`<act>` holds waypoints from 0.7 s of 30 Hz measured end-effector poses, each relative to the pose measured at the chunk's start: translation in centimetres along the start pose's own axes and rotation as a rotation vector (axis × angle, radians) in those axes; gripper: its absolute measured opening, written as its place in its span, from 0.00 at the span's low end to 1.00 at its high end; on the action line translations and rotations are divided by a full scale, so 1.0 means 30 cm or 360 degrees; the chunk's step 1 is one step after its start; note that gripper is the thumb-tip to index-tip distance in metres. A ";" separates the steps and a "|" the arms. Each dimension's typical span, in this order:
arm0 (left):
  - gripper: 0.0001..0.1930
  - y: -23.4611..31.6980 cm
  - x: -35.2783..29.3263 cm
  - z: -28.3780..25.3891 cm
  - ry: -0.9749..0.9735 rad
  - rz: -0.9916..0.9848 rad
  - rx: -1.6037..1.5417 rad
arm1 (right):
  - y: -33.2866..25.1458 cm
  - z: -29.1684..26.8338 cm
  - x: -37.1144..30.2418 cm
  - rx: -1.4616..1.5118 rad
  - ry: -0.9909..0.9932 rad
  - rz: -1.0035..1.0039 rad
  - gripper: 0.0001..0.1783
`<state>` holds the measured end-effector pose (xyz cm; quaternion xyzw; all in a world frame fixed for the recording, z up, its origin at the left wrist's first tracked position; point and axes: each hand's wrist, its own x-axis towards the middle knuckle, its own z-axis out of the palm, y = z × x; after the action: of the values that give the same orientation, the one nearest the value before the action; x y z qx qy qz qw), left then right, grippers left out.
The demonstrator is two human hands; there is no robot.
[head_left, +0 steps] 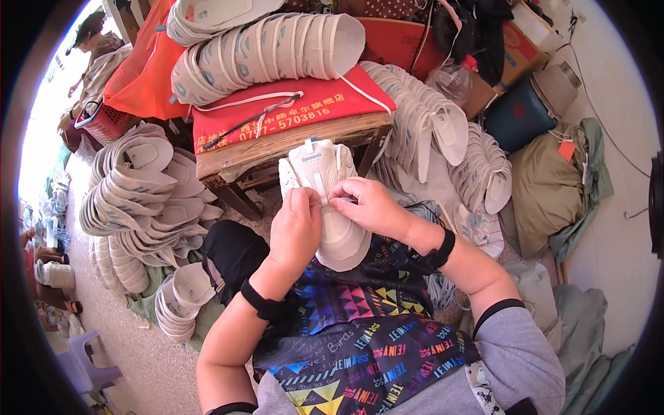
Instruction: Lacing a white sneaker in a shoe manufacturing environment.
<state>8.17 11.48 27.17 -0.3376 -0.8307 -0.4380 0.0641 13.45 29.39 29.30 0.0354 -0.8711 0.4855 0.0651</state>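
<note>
Far left we note fanned stacks of white fabric shoe uppers [131, 200] on the floor, and a small wooden worktop [290, 142] with a red cloth cover [290, 111] carrying another curved row of white uppers [263, 52]. At centre our left hand [296, 228] and right hand [370, 204] meet over a white mesh sneaker upper [325, 176] held above the lap, just before the worktop; both hands pinch its tongue area, fingers closed on it. Right: more white uppers [443, 131], an olive cloth bag [546, 187].

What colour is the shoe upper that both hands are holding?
The shoe upper is white, seen best in the head view.
</note>
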 end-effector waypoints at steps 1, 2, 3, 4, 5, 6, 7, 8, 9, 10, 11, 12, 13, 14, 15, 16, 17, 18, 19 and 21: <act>0.10 -0.004 -0.007 -0.007 0.0030 0.0059 0.0070 | -0.014 -0.003 0.006 -0.0039 -0.0041 -0.0012 0.09; 0.10 -0.002 -0.006 -0.013 0.0023 0.0063 0.0066 | -0.019 -0.014 0.006 -0.0079 -0.0069 -0.0012 0.09; 0.11 0.000 -0.008 -0.033 -0.0008 0.0019 0.0130 | -0.023 -0.021 0.003 -0.0080 -0.0065 -0.0007 0.09; 0.12 0.003 -0.014 -0.060 -0.0039 -0.0026 0.0194 | -0.028 -0.026 -0.002 -0.0039 -0.0064 0.0078 0.10; 0.07 0.012 -0.029 -0.098 -0.0112 -0.0046 0.0273 | -0.033 -0.034 -0.008 -0.0003 -0.0057 0.0162 0.11; 0.04 -0.021 -0.059 -0.140 -0.0190 0.0041 0.0130 | -0.040 -0.039 -0.012 -0.0006 -0.0062 0.0158 0.11; 0.03 -0.058 -0.084 -0.183 -0.0268 0.0129 -0.0014 | -0.044 -0.047 -0.019 -0.0111 -0.0049 0.0144 0.12; 0.04 -0.028 -0.075 -0.260 -0.0590 -0.0437 -0.0522 | -0.038 -0.061 -0.032 -0.0220 -0.0025 0.0143 0.12; 0.06 -0.011 -0.063 -0.329 -0.0917 -0.1009 -0.1033 | -0.025 -0.078 -0.046 -0.0231 -0.0013 0.0164 0.12; 0.05 -0.095 -0.106 -0.379 -0.0796 -0.1100 -0.1684 | -0.026 -0.091 -0.057 -0.0326 -0.0067 0.0233 0.12; 0.06 -0.200 -0.160 -0.436 -0.0639 -0.1161 -0.2338 | -0.021 -0.103 -0.065 -0.0424 -0.0123 0.0303 0.12; 0.06 -0.251 -0.178 -0.492 -0.0255 -0.1135 -0.2488 | 0.007 -0.120 -0.084 -0.0440 -0.0111 0.0329 0.12; 0.05 -0.346 -0.240 -0.573 0.0316 -0.1307 -0.2825 | 0.040 -0.132 -0.108 -0.0421 -0.0110 0.0409 0.11; 0.06 -0.422 -0.285 -0.664 0.0805 -0.1493 -0.2807 | 0.080 -0.146 -0.138 -0.0408 -0.0105 0.0499 0.10; 0.07 -0.657 -0.450 -0.800 0.0897 -0.1396 -0.2824 | 0.113 -0.157 -0.165 -0.0403 -0.0115 0.0493 0.10; 0.06 -0.919 -0.699 -0.994 0.0952 -0.1460 -0.2916 | 0.149 -0.164 -0.187 -0.0499 -0.0093 0.0438 0.09; 0.03 -1.036 -0.895 -1.154 0.1311 -0.1666 -0.2487 | 0.190 -0.176 -0.216 -0.0595 -0.0062 0.0397 0.08; 0.02 -1.066 -0.966 -1.219 0.1750 -0.1857 -0.2243 | 0.232 -0.192 -0.259 -0.0600 -0.0057 0.0421 0.08; 0.02 -1.068 -1.018 -1.275 0.2176 -0.2022 -0.1956 | 0.267 -0.210 -0.301 -0.0816 -0.0075 0.0552 0.07; 0.03 -1.050 -1.084 -1.332 0.2401 -0.1840 -0.2544 | 0.371 -0.262 -0.382 -0.1035 -0.0082 0.0707 0.06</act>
<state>6.04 -47.97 16.84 0.4696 -0.1136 -0.8698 0.0998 24.02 41.91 22.33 -0.1644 -0.9672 0.1853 -0.0556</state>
